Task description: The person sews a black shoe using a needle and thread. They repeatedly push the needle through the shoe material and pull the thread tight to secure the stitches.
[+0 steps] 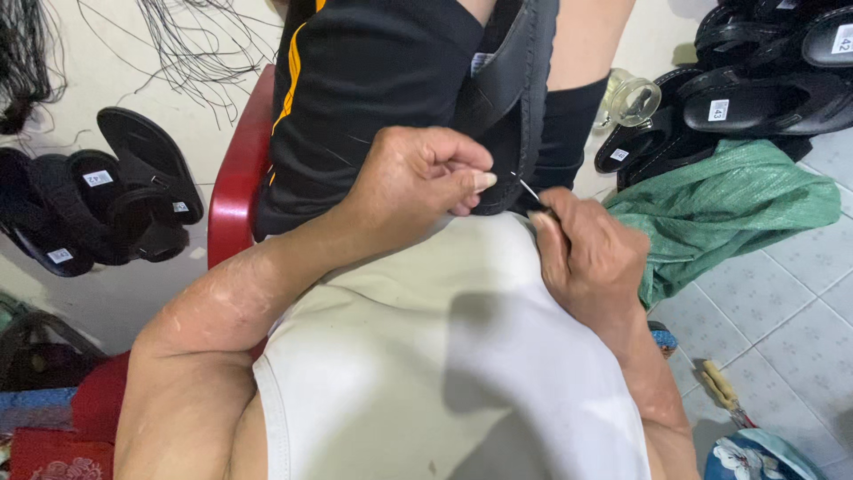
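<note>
Stitching black sandal [511,98] clamped between my knees, sole edge facing me. Left hand [418,178] pinches closed on sandal rim near thread; right hand [591,258] fingers closed tight round thin metal awl [530,190], tip at sole's near end. Progress, my guess: seam underway, finished length hidden. Sandal's long axis runs away from me, near end toward my chest. Finished black sandals [764,98] piled right.

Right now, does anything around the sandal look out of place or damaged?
Nothing on the black sandal looks damaged. The left hand pinches at its edge; the right hand holds a thin needle there. Loose black threads lie tangled on the floor, beside piled sandals.
</note>
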